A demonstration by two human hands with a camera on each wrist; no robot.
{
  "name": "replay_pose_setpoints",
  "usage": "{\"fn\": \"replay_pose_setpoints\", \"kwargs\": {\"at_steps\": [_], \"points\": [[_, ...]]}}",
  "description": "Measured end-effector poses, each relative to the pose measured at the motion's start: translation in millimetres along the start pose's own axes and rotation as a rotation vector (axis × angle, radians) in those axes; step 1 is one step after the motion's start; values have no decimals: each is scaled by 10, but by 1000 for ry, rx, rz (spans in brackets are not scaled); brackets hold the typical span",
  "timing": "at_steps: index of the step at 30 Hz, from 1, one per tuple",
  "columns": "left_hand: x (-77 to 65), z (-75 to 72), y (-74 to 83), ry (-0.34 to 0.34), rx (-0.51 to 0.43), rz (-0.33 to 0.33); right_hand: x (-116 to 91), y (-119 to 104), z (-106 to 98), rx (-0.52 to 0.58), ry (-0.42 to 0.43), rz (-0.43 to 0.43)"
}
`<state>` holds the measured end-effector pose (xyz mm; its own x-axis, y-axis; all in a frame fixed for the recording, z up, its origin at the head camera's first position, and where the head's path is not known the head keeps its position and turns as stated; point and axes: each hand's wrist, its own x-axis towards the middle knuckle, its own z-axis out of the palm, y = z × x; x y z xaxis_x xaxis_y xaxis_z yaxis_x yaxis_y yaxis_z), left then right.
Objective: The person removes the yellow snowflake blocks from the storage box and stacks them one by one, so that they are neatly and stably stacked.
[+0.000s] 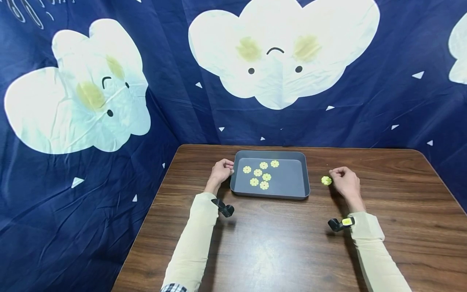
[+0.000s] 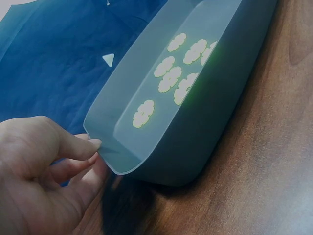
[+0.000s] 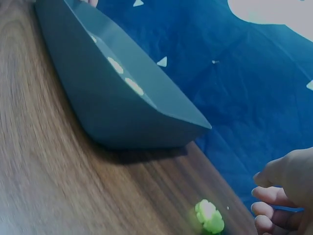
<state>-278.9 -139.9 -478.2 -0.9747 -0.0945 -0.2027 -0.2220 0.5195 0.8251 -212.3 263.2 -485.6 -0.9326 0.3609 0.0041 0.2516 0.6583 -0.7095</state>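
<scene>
A dark grey rectangular baking pan (image 1: pixel 292 176) lies toward the back of the table. My left hand (image 1: pixel 221 171) pinches its left rim, thumb on the inside and fingers outside, as the left wrist view shows of the pan wall (image 2: pixel 215 117). Several flat yellow flower-shaped pieces (image 1: pixel 258 172) are spread over the left half of its floor. Right of the pan, one yellow-green flower-shaped piece (image 1: pixel 326 181) lies on the wood. My right hand (image 1: pixel 345 182) is just right of that piece, fingers loosely bent; in the right wrist view a gap separates them from the piece (image 3: pixel 209 216).
The brown wooden table (image 1: pixel 277 243) has its far edge close behind the pan. A dark blue cloth (image 1: pixel 171 81) with white clouds hangs behind and at the left. A black wrist camera (image 1: pixel 223 207) sits on the left forearm and another camera (image 1: pixel 341 224) on the right.
</scene>
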Motion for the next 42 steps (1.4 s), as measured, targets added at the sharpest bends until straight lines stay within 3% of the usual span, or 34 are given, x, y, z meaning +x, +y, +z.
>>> {"fn": "replay_pose_setpoints", "kwargs": {"at_steps": [17,33,42], "points": [[-11,0,28,8,12,-2,-66,-327,202,83,-7,-171],[-3,-7,8,6,6,2,-146,-634,522,142,-95,-312],[6,5,-11,7,4,0,-241,-753,691,173,-165,-349]]}}
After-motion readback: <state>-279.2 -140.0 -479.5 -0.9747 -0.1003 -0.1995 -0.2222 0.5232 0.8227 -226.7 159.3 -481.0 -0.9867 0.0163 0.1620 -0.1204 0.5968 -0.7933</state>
